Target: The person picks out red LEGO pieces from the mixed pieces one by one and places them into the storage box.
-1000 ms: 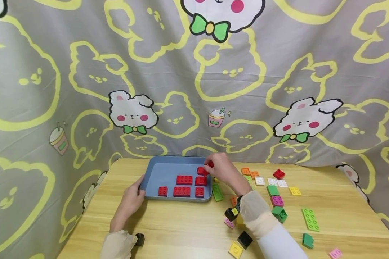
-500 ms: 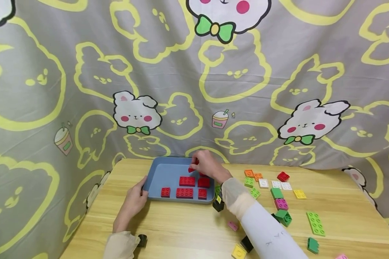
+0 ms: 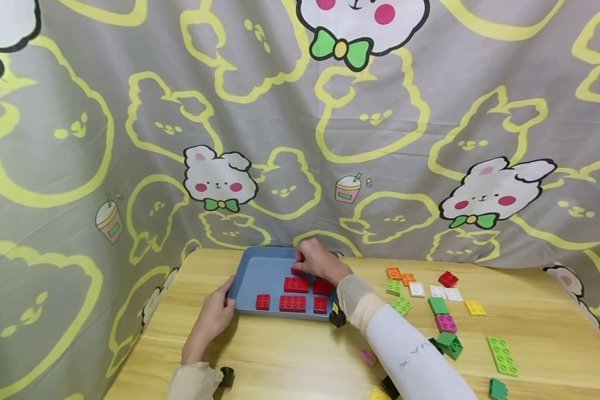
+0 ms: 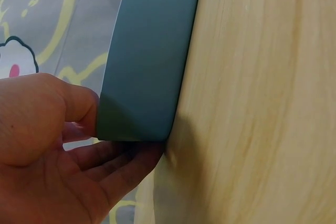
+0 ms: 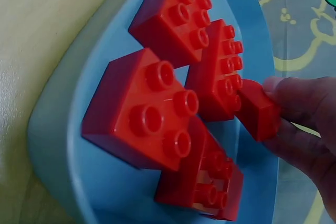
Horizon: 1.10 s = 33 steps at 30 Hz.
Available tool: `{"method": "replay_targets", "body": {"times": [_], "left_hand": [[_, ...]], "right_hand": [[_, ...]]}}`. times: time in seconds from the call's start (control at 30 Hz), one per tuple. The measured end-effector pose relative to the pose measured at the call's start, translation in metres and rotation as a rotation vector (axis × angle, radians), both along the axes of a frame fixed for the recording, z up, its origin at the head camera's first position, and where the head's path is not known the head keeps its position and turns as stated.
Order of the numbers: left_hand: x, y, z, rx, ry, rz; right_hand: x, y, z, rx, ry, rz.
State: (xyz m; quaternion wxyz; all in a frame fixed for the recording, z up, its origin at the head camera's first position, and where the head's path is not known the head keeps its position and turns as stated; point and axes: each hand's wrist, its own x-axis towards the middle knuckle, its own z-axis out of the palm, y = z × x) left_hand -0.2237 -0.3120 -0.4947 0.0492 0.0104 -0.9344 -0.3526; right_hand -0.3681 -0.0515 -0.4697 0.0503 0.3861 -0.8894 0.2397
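A blue tray (image 3: 260,275) lies on the table with several red bricks in it. At its left edge my left hand (image 3: 217,311) grips the tray, thumb at the rim and fingers against the end wall (image 4: 149,56) and its lower edge. Over the back part of the tray, my right hand (image 3: 315,260) pinches a small red brick (image 5: 260,111) between thumb and fingers. That brick is beside a long studded red brick (image 5: 218,77). Nearer the front are a four-stud red brick (image 5: 144,111) and another long one (image 3: 292,303). The right hand hides the tray's back right corner.
Loose bricks lie right of the tray: orange (image 3: 393,273), white (image 3: 416,289), magenta (image 3: 446,323), yellow (image 3: 475,308), a long lime one (image 3: 501,355) and a red one (image 3: 448,278). A patterned cloth (image 3: 290,128) hangs behind the table. The right forearm covers some bricks.
My right hand has moved left from the tray's right side with the red brick and lowered it behind the long brick. The left hand keeps its grip on the tray.
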Motion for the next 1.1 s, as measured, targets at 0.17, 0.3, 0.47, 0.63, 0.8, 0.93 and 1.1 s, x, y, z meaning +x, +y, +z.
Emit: {"method": "replay_targets", "body": {"times": [0.17,0.3,0.47,0.63,0.8,0.93,1.1], "left_hand": [[-0.002,0.002,0.000,-0.010,0.018,-0.007],[0.000,0.001,-0.001,-0.009,0.016,-0.009],[0.002,0.001,-0.002,-0.010,0.000,-0.004],[-0.002,0.002,-0.002,-0.006,-0.008,-0.004],[-0.002,0.000,-0.003,-0.012,-0.006,-0.002],[-0.003,0.000,-0.003,-0.021,-0.002,-0.015],[-0.002,0.000,-0.002,-0.022,0.010,-0.020]], "right_hand": [[-0.001,0.001,-0.004,0.023,0.000,0.001],[0.002,-0.001,-0.007,0.068,-0.010,0.015],[0.006,-0.001,-0.009,0.090,0.017,0.023],[0.013,0.013,0.000,0.033,0.055,0.027],[0.024,0.036,0.010,-0.028,0.076,0.007],[0.032,0.058,0.018,-0.056,0.098,-0.033],[0.041,0.085,0.025,-0.073,0.120,-0.077]]}}
